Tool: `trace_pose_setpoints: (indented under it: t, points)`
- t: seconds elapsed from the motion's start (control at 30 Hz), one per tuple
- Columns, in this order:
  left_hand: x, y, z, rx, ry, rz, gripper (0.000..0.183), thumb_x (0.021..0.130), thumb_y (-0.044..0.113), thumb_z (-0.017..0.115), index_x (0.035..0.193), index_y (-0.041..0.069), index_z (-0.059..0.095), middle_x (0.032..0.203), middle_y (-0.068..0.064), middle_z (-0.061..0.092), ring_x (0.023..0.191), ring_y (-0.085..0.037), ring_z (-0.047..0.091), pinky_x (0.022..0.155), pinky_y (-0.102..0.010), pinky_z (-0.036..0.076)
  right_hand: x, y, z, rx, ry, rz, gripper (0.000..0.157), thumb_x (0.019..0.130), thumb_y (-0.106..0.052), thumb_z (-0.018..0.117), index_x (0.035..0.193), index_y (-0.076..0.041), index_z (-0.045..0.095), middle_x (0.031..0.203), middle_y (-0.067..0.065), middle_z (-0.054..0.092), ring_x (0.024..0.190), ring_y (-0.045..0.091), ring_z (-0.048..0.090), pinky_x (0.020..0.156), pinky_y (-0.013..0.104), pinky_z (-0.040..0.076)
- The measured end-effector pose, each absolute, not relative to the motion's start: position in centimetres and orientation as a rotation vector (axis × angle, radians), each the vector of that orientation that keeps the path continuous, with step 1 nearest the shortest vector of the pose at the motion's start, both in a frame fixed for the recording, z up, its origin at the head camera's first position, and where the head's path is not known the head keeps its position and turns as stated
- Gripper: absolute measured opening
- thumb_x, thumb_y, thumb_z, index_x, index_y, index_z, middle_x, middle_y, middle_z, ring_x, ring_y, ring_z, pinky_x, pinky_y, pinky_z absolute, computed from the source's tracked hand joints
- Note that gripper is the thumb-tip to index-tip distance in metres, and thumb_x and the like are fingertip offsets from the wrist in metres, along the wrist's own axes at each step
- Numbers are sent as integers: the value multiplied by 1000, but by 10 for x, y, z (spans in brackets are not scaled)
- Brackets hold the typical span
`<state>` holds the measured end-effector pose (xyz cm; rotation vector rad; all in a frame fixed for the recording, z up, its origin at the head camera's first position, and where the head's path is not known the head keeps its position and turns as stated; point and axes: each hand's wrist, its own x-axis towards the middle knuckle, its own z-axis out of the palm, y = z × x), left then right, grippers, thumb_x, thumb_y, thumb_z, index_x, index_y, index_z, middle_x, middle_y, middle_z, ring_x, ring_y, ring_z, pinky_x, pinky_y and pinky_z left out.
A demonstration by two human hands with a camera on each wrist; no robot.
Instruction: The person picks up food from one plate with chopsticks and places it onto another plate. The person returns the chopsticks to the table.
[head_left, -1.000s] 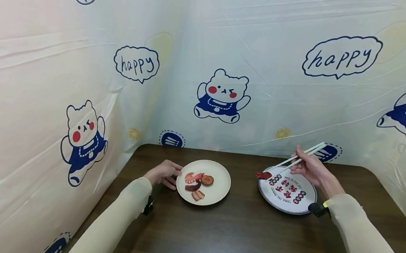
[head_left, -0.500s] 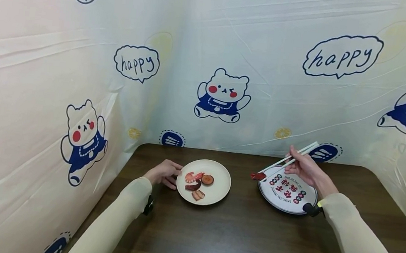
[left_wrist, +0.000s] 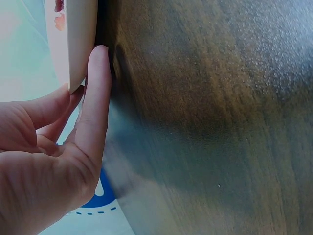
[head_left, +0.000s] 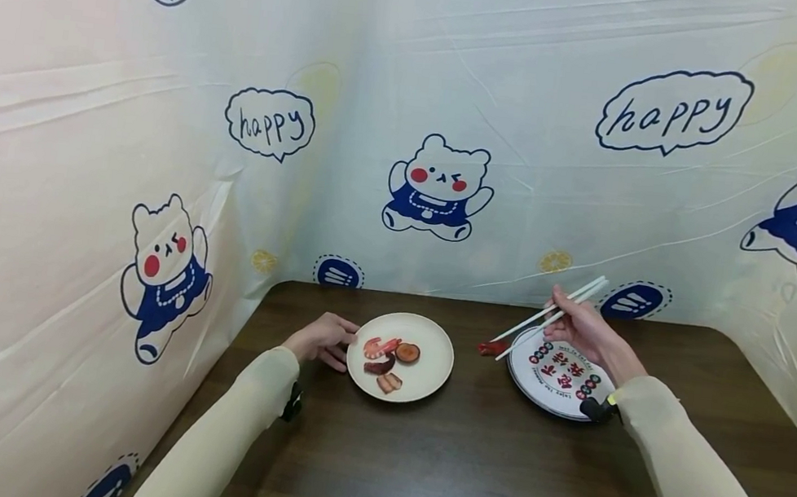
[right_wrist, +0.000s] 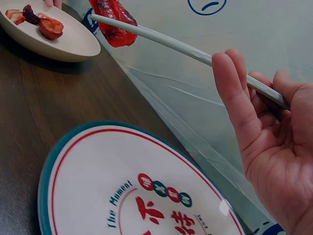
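Observation:
My right hand grips a pair of pale chopsticks. Their tips hold a glossy red piece of food in the air, between the two plates and just left of the printed plate. My left hand pinches the left edge of a cream plate, thumb at the rim and a straight finger along its underside in the left wrist view. On the cream plate lie a shrimp, a round brown slice, a dark curved piece and a striped meat piece.
Both plates stand towards the back of a dark wooden table. A pale curtain with cartoon bears hangs close behind the table and along both sides. The printed plate has a dark rim and red lettering.
My right hand has moved left with the chopsticks, carrying the red food piece from the printed plate's left edge out over the table. My left hand and the cream plate have stayed still.

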<state>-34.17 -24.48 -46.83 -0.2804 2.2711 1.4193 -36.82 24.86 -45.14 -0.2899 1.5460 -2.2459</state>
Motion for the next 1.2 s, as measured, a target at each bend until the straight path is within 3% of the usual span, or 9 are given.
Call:
trace_pose_setpoints:
  t: [0.73, 1.2]
  points:
    - [-341, -247, -470, -270, 2257, 1437, 41, 107, 5, 59, 147, -1, 59, 125, -19, 68, 82, -29, 74, 71, -45, 67, -371, 217, -467, -310, 1549, -2237, 46, 115, -36, 41, 93, -4, 65, 72, 11, 71, 63, 18, 74, 65, 31, 66]
    - [-341, -244, -467, -275, 2266, 1423, 41, 107, 7, 59, 148, -1, 58, 126, -20, 67, 83, -28, 74, 71, -44, 67, -371, 199, -470, -328, 1542, -2230, 40, 115, -35, 42, 101, -2, 61, 80, 13, 70, 66, 20, 74, 68, 33, 66]
